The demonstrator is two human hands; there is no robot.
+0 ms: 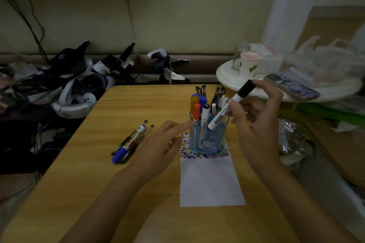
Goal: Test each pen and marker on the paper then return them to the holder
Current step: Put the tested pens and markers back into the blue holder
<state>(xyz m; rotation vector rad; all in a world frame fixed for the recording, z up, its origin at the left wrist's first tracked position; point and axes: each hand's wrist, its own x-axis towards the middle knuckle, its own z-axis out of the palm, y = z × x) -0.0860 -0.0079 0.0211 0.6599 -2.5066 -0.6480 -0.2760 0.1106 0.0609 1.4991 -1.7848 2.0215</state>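
The right hand (256, 116) pinches a black-capped white marker (229, 107) by its barrel, fingers curled round it. The marker's long axis runs from about one o'clock, where the black cap points up and away, down to seven o'clock, where the butt end hangs just over the rim of the blue holder (207, 140). So the holder lies directly below and slightly toward eight o'clock from the right hand, which is plainly the nearer one for dropping the marker in. The holder stands on the far, dotted end of the paper strip (211, 181) on the table (98, 183).

The left hand (158, 152) is spread with relaxed fingers and holds nothing; its forefinger reaches toward the holder's rim at three o'clock, though in the dim light I cannot tell whether it touches. At nine o'clock of that hand lies a small bundle of loose pens (131, 142), with a blue-capped marker among them, probably still to be tested.
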